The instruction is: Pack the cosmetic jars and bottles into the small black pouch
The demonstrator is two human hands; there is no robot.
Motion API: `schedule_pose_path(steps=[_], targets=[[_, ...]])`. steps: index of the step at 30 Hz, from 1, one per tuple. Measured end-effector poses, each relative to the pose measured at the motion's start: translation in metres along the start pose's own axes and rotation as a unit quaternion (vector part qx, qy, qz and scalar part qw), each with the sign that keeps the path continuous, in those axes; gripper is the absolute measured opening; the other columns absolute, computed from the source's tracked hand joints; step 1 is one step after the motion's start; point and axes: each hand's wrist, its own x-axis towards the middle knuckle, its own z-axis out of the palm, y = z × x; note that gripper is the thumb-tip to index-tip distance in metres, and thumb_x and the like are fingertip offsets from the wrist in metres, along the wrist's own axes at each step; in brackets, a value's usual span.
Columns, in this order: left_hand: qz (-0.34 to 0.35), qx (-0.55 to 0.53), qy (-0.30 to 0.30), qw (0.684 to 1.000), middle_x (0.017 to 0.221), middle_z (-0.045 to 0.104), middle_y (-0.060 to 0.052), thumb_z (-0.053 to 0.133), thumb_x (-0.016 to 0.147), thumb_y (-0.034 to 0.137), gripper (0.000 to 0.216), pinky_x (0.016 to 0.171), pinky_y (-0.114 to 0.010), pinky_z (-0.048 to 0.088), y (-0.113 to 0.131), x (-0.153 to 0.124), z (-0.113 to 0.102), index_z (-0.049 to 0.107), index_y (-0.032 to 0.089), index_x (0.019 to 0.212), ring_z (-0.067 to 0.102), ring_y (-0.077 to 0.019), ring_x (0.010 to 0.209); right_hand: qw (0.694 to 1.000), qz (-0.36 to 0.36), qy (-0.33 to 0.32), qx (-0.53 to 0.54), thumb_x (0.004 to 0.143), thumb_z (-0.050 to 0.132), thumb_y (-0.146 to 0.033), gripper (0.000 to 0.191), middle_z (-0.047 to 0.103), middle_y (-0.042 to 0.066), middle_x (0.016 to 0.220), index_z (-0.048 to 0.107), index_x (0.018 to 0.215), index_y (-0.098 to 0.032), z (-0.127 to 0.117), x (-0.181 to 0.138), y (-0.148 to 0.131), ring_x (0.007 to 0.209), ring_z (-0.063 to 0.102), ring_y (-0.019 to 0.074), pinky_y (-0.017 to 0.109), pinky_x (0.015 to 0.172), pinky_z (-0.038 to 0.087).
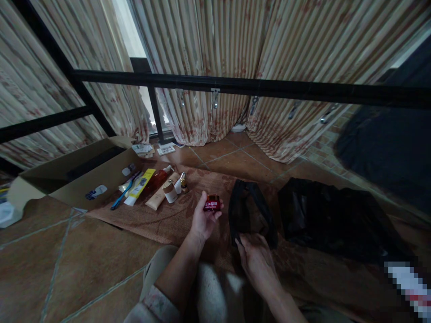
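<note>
Brown woven matting (168,222) beneath, my left hand (203,216) is gripping a squat red jar (212,203) slackening could drop, my right (257,255) a black fabric pouch (235,208).

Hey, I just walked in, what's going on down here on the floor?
A person's left hand holds a small red jar, while the right hand grips the near edge of an open black pouch. To the left, a blue toothbrush, a yellow tube and other toiletries lie on a mat, beside an open cardboard box. A larger black bag sits right of the pouch.
</note>
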Motion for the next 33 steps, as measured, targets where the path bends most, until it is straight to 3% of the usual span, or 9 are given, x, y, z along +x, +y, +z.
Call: schedule_pose_path(steps=[7, 14, 23, 33], targets=[[0.019, 0.027, -0.014, 0.999, 0.079, 0.066, -0.006, 0.070, 0.070, 0.030, 0.026, 0.053, -0.017, 0.048, -0.003, 0.001, -0.002, 0.062, 0.011, 0.086, 0.064, -0.0129, 0.069, 1.000, -0.005, 0.007, 0.008, 0.091, 0.039, -0.016, 0.022, 0.063, 0.003, 0.078, 0.061, 0.090, -0.020, 0.000, 0.000, 0.000, 0.078, 0.056, 0.0172, 0.031, 0.080, 0.034], [0.058, 0.050, -0.024, 0.997, 0.084, 0.065, -0.003, 0.074, 0.059, 0.010, 0.053, 0.063, -0.020, 0.048, -0.007, 0.001, -0.001, 0.055, 0.018, 0.107, 0.065, -0.0141, 0.077, 1.000, -0.001, -0.004, 0.006, 0.091, 0.039, -0.016, 0.023, 0.062, 0.003, 0.078, 0.061, 0.092, -0.020, -0.001, 0.000, -0.001, 0.077, 0.056, 0.0175, 0.032, 0.079, 0.034], [0.116, 0.066, -0.037, 0.990, 0.086, 0.064, -0.001, 0.073, 0.056, 0.005, 0.068, 0.072, -0.024, 0.045, -0.010, 0.001, -0.001, 0.046, 0.021, 0.116, 0.062, -0.0129, 0.080, 1.000, -0.008, 0.002, 0.007, 0.092, 0.038, -0.018, 0.024, 0.064, 0.004, 0.078, 0.062, 0.091, -0.020, 0.001, -0.001, 0.001, 0.079, 0.057, 0.0176, 0.032, 0.081, 0.035], [0.093, 0.031, -0.026, 0.995, 0.090, 0.063, -0.003, 0.062, 0.059, 0.009, 0.051, 0.073, -0.029, 0.047, -0.007, 0.000, 0.000, 0.051, 0.020, 0.107, 0.063, -0.0179, 0.085, 1.000, -0.003, 0.002, 0.005, 0.091, 0.038, -0.018, 0.022, 0.062, 0.003, 0.077, 0.060, 0.092, -0.020, 0.000, 0.000, 0.000, 0.076, 0.056, 0.0176, 0.032, 0.078, 0.036]])
